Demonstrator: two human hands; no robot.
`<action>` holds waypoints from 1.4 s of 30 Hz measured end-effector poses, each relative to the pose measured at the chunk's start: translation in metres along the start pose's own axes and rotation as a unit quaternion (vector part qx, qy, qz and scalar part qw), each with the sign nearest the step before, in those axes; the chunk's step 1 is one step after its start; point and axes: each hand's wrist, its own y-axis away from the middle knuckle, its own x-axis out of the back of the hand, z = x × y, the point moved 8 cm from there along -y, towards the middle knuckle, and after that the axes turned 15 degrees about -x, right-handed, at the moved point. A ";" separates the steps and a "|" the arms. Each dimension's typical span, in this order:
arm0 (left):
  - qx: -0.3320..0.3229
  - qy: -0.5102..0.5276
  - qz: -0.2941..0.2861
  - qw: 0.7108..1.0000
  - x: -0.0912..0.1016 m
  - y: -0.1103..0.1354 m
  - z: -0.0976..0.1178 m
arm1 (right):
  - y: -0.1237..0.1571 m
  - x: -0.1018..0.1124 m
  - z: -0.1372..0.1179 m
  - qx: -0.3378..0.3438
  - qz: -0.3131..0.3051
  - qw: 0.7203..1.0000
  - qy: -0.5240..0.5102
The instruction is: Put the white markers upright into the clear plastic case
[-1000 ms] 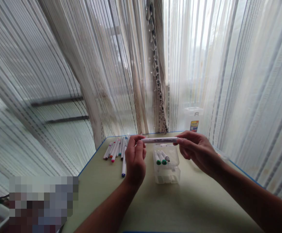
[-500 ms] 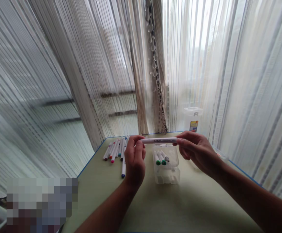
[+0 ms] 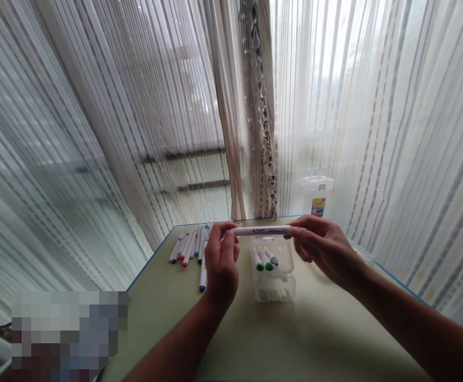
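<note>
A white marker with dark print is held level between my two hands, above the table. My left hand is closed on its left end, thumb against fingers. The right end is pinched by my right hand. Fingers hide both ends, so the cap colour does not show. Below the marker is a clear plastic case, where several white markers with green and grey tips lie. Left of my left hand rests a loose pile of white markers with pink, orange, blue and dark ends.
A clear lidded container with a yellow label stands behind my right hand. The pale green table has a blue edge. Striped sheer curtains and a string of beads hang behind it.
My hands and the marker have stayed in place. Only the curtains and the bead string have shifted, the beads swinging slightly to the right.
</note>
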 end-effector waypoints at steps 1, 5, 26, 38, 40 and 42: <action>0.000 0.000 0.000 1.000 0.000 0.000 0.000 | 0.000 0.000 0.000 0.000 0.000 1.000 0.000; -0.001 -0.003 0.002 1.000 0.000 -0.001 0.000 | 0.000 0.000 0.000 -0.003 -0.004 1.000 -0.002; -0.006 -0.020 -0.018 1.000 0.000 0.001 -0.003 | -0.001 0.001 0.003 -0.002 -0.006 1.000 -0.012; -0.020 -0.079 -0.040 0.996 -0.004 -0.001 0.008 | 0.000 0.001 0.004 -0.009 -0.007 1.000 -0.017; -0.018 -0.080 -0.040 0.996 -0.004 -0.001 0.009 | 0.000 0.001 0.004 -0.011 -0.008 1.000 -0.018; -0.015 -0.080 -0.041 0.996 -0.005 -0.002 0.008 | 0.000 0.001 0.004 -0.012 -0.011 1.000 -0.017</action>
